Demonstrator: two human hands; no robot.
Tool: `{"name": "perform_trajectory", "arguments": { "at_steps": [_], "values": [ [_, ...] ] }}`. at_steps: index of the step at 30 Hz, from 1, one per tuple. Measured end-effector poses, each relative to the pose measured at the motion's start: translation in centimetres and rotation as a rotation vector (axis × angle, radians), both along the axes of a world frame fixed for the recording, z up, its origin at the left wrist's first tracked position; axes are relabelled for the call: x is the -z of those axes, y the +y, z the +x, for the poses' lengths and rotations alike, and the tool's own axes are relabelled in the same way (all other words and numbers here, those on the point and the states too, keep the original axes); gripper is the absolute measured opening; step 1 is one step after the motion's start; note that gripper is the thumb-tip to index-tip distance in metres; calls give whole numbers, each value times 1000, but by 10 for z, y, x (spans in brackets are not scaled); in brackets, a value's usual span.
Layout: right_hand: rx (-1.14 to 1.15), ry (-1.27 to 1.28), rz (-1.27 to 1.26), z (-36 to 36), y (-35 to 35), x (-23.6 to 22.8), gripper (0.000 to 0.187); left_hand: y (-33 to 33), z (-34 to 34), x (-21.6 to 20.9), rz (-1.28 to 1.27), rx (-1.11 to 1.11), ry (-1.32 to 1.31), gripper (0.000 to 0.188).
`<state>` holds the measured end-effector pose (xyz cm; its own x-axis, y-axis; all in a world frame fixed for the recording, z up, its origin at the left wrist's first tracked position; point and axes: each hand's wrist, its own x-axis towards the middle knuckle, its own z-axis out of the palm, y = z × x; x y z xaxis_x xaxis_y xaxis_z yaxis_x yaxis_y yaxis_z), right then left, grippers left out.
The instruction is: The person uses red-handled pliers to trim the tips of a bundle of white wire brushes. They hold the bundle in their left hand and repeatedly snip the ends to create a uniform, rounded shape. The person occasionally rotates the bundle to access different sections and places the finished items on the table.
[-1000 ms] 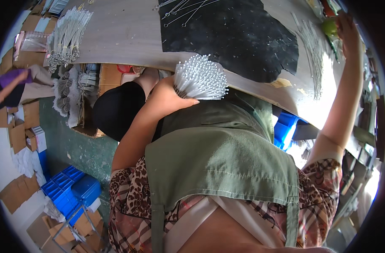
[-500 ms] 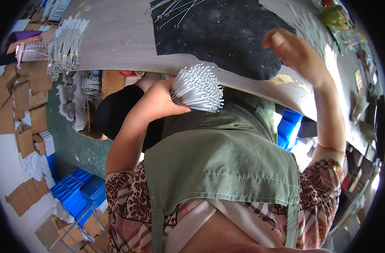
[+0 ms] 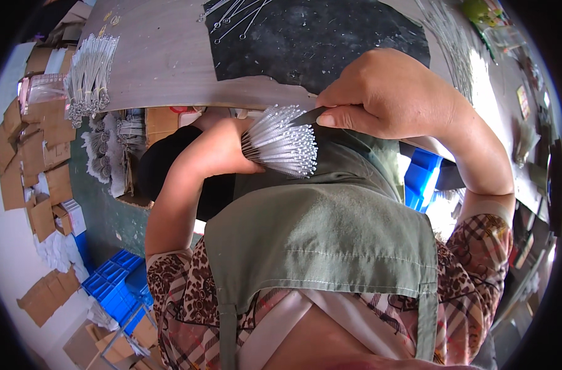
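Hands closed: left hand (image 3: 227, 148) gripping white-tipped wire bundle (image 3: 285, 145), right hand (image 3: 389, 95) pinching dark flat strip (image 3: 309, 116) at bundle's edge.

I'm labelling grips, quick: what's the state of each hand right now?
Left hand: closed around the bundle of thin white rods.
Right hand: closed, thumb and finger pinching a dark strip.
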<state>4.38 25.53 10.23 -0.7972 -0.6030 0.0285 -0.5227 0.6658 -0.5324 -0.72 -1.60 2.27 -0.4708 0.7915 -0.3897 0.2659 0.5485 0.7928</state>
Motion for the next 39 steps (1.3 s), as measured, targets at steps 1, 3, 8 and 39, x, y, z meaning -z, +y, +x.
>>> {"name": "perform_trajectory", "arguments": {
  "at_steps": [1,3,8,39],
  "values": [
    [2,-8,3,0,-1,0,28,-1,-1,5,-13,14,6,51],
    [-7,-17,15,-2,-2,0,27,0,-1,6,-64,19,-12,55],
    [-12,-24,21,0,-4,1,25,4,-2,-1,-187,36,-25,68],
    [377,-672,-1016,33,-47,73,43,-11,14,39,591,-316,233,41]
  ]
}}
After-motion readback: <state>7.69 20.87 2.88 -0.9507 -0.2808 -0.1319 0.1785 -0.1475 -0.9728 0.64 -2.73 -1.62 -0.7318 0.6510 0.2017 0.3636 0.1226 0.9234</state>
